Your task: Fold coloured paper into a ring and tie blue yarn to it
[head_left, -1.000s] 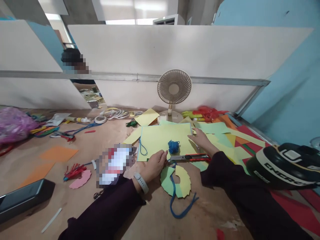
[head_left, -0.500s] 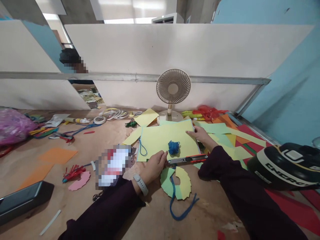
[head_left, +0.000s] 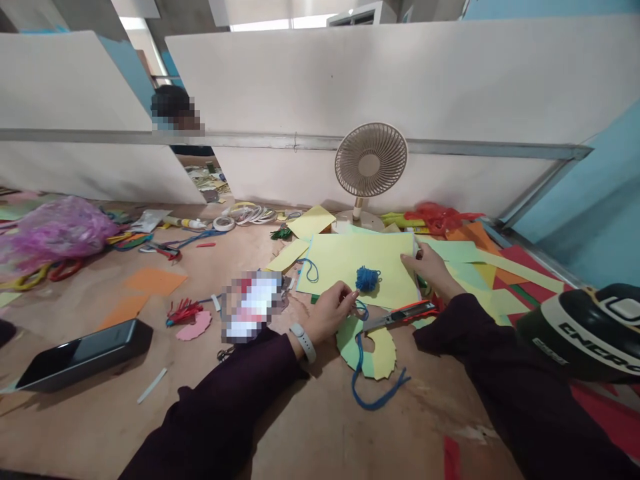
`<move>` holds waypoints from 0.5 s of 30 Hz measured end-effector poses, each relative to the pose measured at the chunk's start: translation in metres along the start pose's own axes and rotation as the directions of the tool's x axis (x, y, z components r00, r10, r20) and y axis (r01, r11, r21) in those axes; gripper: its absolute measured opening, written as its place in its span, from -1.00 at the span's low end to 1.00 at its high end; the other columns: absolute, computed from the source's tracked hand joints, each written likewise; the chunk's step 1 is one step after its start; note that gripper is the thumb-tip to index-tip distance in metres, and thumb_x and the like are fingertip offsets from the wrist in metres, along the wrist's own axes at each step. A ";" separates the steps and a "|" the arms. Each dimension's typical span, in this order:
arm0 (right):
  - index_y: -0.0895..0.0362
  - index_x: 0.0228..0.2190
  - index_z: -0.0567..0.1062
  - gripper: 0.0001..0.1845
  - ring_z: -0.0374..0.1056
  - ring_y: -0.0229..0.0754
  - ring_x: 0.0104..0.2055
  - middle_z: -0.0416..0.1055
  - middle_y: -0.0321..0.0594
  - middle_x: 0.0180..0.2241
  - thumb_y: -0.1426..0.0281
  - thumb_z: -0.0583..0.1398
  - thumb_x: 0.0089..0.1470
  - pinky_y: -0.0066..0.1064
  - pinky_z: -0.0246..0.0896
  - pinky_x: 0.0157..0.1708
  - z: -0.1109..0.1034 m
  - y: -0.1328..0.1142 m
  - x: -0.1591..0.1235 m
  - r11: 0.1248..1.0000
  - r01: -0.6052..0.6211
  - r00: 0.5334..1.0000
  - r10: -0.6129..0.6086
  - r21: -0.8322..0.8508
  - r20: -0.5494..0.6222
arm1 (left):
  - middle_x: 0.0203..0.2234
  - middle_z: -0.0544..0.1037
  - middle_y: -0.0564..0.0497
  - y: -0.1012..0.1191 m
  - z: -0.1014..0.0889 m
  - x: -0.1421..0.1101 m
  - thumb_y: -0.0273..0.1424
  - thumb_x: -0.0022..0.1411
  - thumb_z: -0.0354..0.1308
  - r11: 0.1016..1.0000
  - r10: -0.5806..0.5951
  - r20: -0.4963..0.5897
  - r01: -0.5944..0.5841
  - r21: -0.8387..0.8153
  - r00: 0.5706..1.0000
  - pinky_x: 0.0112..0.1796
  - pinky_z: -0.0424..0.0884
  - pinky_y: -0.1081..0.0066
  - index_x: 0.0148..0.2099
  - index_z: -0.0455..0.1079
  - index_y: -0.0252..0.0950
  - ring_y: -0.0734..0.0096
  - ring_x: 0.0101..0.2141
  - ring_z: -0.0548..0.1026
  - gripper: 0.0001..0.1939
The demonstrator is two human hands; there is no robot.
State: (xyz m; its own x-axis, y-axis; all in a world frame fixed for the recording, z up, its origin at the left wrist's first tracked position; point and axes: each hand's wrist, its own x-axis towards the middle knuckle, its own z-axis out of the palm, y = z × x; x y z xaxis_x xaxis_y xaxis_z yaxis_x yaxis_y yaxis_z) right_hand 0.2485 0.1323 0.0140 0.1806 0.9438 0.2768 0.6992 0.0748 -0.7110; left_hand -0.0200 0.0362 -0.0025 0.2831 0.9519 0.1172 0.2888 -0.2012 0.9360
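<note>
My right hand (head_left: 431, 267) pinches the right edge of a pale yellow paper sheet (head_left: 345, 257), thumb on top. A small bundle of blue yarn (head_left: 368, 279) lies on the sheet. My left hand (head_left: 333, 310) is at the sheet's lower edge, thumb and fingers drawn together close to the bundle. Whether anything is between them is hidden. A blue yarn loop shows just beside its fingertips. Below lies a green and yellow scalloped paper ring (head_left: 384, 353) with a blue cord (head_left: 373, 405) trailing from it. An orange and grey utility knife (head_left: 400, 315) overlaps the ring's top.
Behind the sheet stands a small fan (head_left: 371, 163) before a white partition. A dark bottle (head_left: 575, 337) and coloured papers are on the right. Leftward are a phone (head_left: 253, 307), a red tassel (head_left: 185, 312), a pink paper piece (head_left: 195, 325), and a dark box-like object (head_left: 85, 357).
The view has swung left, so everything sits further right. My left hand's fingers have risen slightly at the sheet's lower edge. My right hand stays at the sheet's right edge.
</note>
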 end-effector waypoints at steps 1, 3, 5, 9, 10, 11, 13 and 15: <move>0.23 0.04 0.37 -0.40 0.41 0.11 -0.08 0.50 0.04 -0.14 0.26 0.22 -0.05 -0.05 0.27 -0.05 -0.002 -0.003 -0.002 0.999 0.005 1.000 -0.006 -0.043 -0.026 | -0.56 0.44 0.10 0.000 0.000 0.000 -0.09 0.31 -0.02 1.000 -0.008 -0.007 0.007 -0.019 1.000 -0.49 0.24 0.47 -0.32 0.23 -0.25 0.40 -0.49 0.46 -0.68; 0.26 0.10 0.31 -0.32 0.31 0.19 0.06 0.41 0.14 -0.01 0.28 0.21 -0.05 0.02 0.16 0.06 -0.006 -0.010 -0.007 0.992 0.031 0.997 -0.039 -0.119 -0.071 | -0.53 0.42 0.11 0.002 0.001 0.001 -0.08 0.30 -0.01 0.998 -0.022 -0.013 0.021 -0.055 1.000 -0.51 0.24 0.48 -0.30 0.23 -0.25 0.41 -0.49 0.49 -0.67; 0.28 0.13 0.29 -0.31 0.21 0.24 0.15 0.34 0.18 0.06 0.28 0.19 -0.03 0.07 0.07 0.12 -0.006 -0.019 -0.017 0.981 0.089 0.992 -0.103 -0.172 -0.073 | -0.52 0.40 0.10 0.006 0.002 0.001 -0.08 0.30 -0.01 0.996 -0.030 -0.015 0.029 -0.085 0.999 -0.52 0.25 0.48 -0.31 0.22 -0.25 0.41 -0.50 0.50 -0.67; 0.21 0.07 0.38 -0.44 0.24 0.13 0.14 0.36 0.09 0.07 0.24 0.17 0.04 -0.04 0.10 0.15 0.008 -0.038 -0.051 0.934 0.303 0.953 -0.294 -0.191 0.073 | -0.54 0.38 0.11 0.022 0.004 -0.007 -0.13 0.30 0.00 0.993 -0.017 -0.012 0.015 -0.120 1.000 -0.48 0.27 0.46 -0.33 0.19 -0.25 0.42 -0.50 0.46 -0.70; 0.17 0.04 0.41 -0.48 0.25 0.08 0.13 0.38 0.03 0.07 0.25 0.19 0.04 -0.09 0.11 0.16 0.013 -0.042 -0.060 0.912 0.368 0.928 -0.350 -0.180 0.127 | -0.55 0.38 0.11 0.027 0.004 -0.011 -0.16 0.30 0.01 0.994 0.006 0.014 -0.004 -0.105 1.000 -0.45 0.27 0.45 -0.35 0.20 -0.26 0.43 -0.49 0.44 -0.72; 0.14 0.02 0.43 -0.51 0.25 0.04 0.14 0.38 -0.03 0.08 0.26 0.19 0.05 -0.13 0.12 0.16 0.019 -0.047 -0.068 0.890 0.424 0.901 -0.398 -0.169 0.171 | -0.55 0.38 0.11 0.031 0.005 -0.017 -0.19 0.29 0.02 0.997 0.036 0.038 -0.033 -0.073 0.999 -0.43 0.27 0.45 -0.35 0.21 -0.26 0.45 -0.49 0.41 -0.74; 0.17 0.04 0.41 -0.53 0.23 0.06 0.15 0.35 0.03 0.10 0.29 0.17 0.10 -0.08 0.14 0.14 0.031 -0.056 -0.082 0.771 0.607 0.787 -0.548 -0.194 0.285 | -0.55 0.37 0.11 0.039 0.007 -0.029 -0.20 0.30 0.02 0.995 0.058 0.132 -0.047 -0.085 0.990 -0.45 0.26 0.46 -0.36 0.21 -0.26 0.47 -0.51 0.37 -0.74; 0.20 0.03 0.42 -0.54 0.22 0.08 0.15 0.33 0.07 0.11 0.33 0.20 0.09 -0.09 0.13 0.14 0.043 -0.066 -0.091 0.682 0.700 0.706 -0.615 -0.213 0.352 | -0.54 0.38 0.09 0.043 0.009 -0.043 -0.21 0.28 0.05 0.994 0.031 0.216 -0.008 -0.105 0.976 -0.46 0.24 0.48 -0.39 0.21 -0.27 0.47 -0.49 0.35 -0.73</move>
State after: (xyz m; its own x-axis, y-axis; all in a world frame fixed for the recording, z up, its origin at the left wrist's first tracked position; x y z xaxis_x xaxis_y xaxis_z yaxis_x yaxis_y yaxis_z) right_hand 0.1564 0.0550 0.0083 -0.5456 0.7335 0.4054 0.7503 0.6430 -0.1536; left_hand -0.0112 -0.0152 0.0295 0.4825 0.8730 0.0717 0.1890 -0.1836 0.9647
